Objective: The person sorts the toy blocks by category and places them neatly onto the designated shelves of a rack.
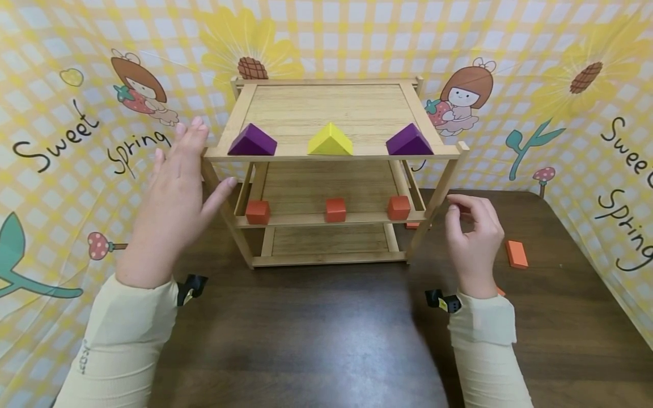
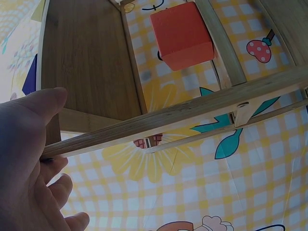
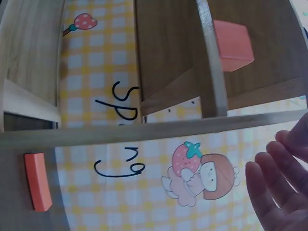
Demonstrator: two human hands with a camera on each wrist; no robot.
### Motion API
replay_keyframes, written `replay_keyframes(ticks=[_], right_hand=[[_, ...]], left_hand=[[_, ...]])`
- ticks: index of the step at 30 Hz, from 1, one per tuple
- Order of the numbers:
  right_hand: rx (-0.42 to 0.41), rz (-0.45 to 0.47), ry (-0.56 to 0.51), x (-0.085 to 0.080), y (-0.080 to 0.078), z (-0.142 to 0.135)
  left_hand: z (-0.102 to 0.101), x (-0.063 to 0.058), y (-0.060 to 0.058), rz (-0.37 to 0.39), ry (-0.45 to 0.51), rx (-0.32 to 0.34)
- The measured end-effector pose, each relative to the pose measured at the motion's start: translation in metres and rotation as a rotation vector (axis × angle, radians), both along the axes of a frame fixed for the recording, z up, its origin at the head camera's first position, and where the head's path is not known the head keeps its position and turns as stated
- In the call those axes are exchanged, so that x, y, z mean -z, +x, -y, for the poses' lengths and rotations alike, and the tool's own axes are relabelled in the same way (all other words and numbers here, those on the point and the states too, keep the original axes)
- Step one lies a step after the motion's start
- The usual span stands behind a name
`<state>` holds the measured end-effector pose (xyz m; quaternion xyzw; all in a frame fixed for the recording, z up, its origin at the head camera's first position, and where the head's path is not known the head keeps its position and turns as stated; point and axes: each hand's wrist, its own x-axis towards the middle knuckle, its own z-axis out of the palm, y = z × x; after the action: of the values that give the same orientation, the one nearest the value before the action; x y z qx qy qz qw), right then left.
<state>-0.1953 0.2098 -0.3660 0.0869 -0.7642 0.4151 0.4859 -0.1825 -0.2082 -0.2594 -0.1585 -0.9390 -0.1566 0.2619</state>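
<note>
A three-tier wooden shelf (image 1: 326, 259) stands on the dark table. My left hand (image 1: 176, 198) is at its upper left corner, fingers straight, thumb held out; in the left wrist view the thumb and fingers lie either side of the post's end. To the right of the shelf, my right hand (image 1: 474, 238) is loosely curled, thumb close to the index finger, holding nothing. Along the top board's front edge sit a purple triangular block (image 1: 253, 140), a yellow triangular block (image 1: 330, 140) and another purple triangular block (image 1: 410, 140). Red cubes (image 1: 335, 210) sit left, middle and right on the middle tier.
An orange-red rectangular block (image 1: 517, 254) lies on the table (image 1: 306, 340) right of my right hand. Another orange-red piece (image 1: 418, 225) shows behind the shelf's right post, and one (image 1: 500, 291) peeks out by my right wrist. A yellow checked cloth (image 1: 357, 34) surrounds the table's back and sides.
</note>
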Motion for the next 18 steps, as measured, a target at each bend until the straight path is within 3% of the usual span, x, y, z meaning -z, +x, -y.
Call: replay_keyframes(ticks=[10,18], right_hand=[[-0.027,0.158,0.074,0.021,-0.013,-0.008],[-0.053,0.417,0.12,0.034,-0.022,-0.012]], left_hand=[[0.002,0.0,0.0,0.006,-0.008,0.005],[0.002,-0.001,0.001,0.007,-0.019,0.004]])
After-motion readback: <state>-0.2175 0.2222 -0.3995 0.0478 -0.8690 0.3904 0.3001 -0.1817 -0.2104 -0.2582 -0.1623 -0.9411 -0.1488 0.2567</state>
